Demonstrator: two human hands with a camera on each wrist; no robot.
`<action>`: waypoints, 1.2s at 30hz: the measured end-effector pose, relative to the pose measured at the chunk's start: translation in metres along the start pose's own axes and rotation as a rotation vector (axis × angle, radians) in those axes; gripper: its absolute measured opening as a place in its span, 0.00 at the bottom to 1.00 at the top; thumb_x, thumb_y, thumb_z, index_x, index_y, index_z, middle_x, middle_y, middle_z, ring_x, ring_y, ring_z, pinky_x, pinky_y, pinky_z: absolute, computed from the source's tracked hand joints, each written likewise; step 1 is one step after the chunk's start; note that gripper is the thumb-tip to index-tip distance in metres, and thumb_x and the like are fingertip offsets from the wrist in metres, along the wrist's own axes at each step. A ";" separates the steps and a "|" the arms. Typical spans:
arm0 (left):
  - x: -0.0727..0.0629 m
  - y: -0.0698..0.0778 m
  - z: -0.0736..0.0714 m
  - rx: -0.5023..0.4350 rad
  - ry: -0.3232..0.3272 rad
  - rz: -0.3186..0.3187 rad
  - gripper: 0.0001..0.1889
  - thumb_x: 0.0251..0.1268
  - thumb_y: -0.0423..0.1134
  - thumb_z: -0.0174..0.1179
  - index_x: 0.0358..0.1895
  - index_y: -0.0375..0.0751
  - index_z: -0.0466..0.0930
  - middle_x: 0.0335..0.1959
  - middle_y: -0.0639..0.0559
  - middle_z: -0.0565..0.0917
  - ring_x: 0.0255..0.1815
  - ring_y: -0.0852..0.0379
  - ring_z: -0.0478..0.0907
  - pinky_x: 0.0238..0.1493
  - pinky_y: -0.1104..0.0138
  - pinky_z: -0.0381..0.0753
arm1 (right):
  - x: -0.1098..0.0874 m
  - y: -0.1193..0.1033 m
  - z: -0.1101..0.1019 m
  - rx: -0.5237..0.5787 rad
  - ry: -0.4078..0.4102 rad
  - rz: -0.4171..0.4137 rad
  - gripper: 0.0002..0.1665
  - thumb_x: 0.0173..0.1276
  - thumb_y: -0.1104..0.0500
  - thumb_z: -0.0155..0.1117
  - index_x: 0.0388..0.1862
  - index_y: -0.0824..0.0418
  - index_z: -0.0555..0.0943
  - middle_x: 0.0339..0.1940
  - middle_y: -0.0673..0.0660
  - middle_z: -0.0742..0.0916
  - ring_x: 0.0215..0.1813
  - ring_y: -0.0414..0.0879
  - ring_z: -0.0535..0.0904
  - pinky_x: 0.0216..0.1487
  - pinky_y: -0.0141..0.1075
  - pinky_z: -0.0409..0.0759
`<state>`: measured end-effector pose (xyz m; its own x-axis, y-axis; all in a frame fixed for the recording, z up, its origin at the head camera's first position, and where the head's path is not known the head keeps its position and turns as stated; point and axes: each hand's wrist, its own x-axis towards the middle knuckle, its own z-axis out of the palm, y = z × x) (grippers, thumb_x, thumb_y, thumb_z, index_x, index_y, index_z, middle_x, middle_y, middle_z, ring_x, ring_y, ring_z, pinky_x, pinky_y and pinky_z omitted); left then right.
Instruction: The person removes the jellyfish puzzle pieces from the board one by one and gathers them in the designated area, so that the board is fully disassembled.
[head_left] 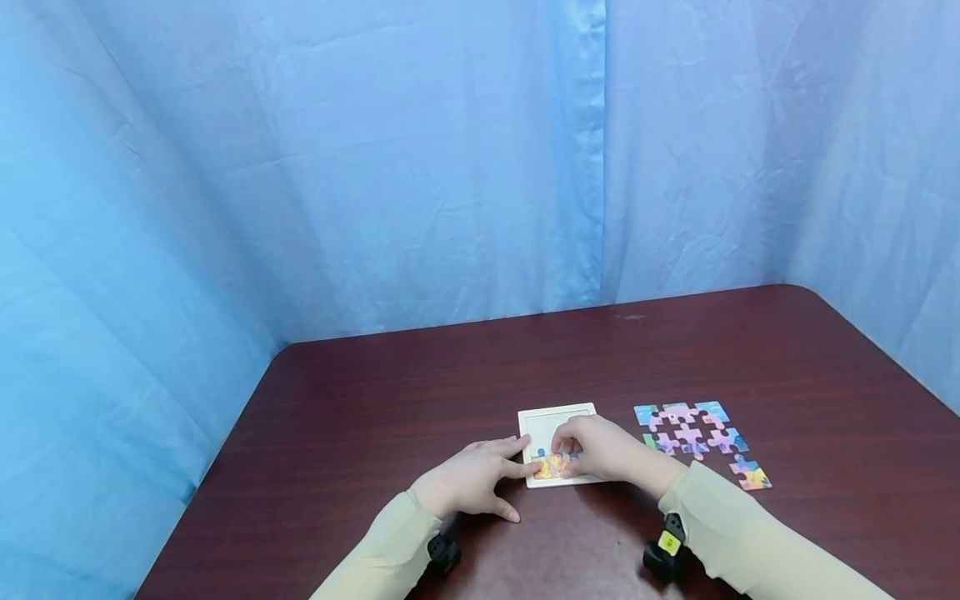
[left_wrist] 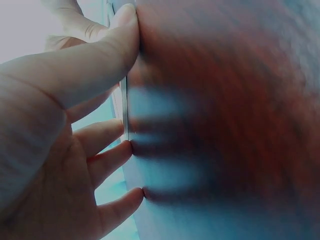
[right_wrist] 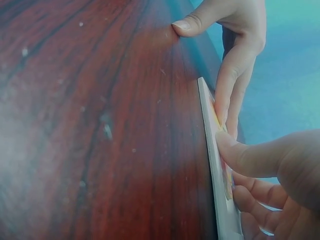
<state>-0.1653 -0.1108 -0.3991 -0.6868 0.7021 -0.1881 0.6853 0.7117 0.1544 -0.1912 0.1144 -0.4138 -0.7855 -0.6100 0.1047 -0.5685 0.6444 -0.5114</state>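
Note:
A white square puzzle tray [head_left: 542,423] lies on the table, with a few yellow and pink puzzle pieces [head_left: 546,467] along its near edge. My left hand [head_left: 471,477] spreads over the tray's left side. Its index finger touches the pieces, and the thumb rests on the table. My right hand [head_left: 596,447] is over the tray's near right part, thumb and curled fingers pinching a puzzle piece [right_wrist: 228,185] low against the tray. That piece is mostly hidden by the fingers. In the left wrist view, the left hand's fingertips reach the tray's edge and the table.
Right of the tray, several loose puzzle pieces [head_left: 688,432] in pink and blue lie grouped together. Nearer, a couple of yellow and blue joined-looking pieces [head_left: 752,473] lie apart. The dark red wooden table [head_left: 375,417] is bordered by blue curtains [head_left: 450,167].

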 end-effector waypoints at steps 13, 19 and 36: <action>0.000 0.001 0.000 0.003 -0.004 -0.007 0.36 0.49 0.54 0.69 0.66 0.59 0.70 0.74 0.51 0.60 0.74 0.57 0.57 0.68 0.60 0.63 | 0.001 0.006 0.003 0.054 0.009 -0.015 0.12 0.44 0.68 0.74 0.27 0.58 0.81 0.23 0.45 0.78 0.29 0.35 0.70 0.32 0.29 0.71; -0.001 0.000 0.000 0.006 -0.001 -0.002 0.36 0.50 0.54 0.69 0.66 0.58 0.70 0.74 0.50 0.60 0.74 0.57 0.57 0.68 0.60 0.63 | 0.002 0.007 0.003 0.058 0.012 -0.027 0.12 0.44 0.68 0.74 0.27 0.58 0.81 0.23 0.45 0.78 0.29 0.34 0.69 0.32 0.28 0.71; 0.000 -0.001 0.001 0.013 0.004 0.006 0.36 0.49 0.54 0.69 0.66 0.58 0.70 0.73 0.50 0.61 0.74 0.57 0.57 0.67 0.60 0.64 | -0.001 0.004 0.003 0.031 0.016 -0.014 0.11 0.46 0.65 0.75 0.29 0.56 0.83 0.25 0.45 0.77 0.30 0.34 0.69 0.33 0.29 0.71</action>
<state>-0.1655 -0.1119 -0.4002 -0.6838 0.7062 -0.1832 0.6922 0.7074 0.1432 -0.1924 0.1162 -0.4185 -0.7816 -0.6111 0.1249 -0.5714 0.6212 -0.5363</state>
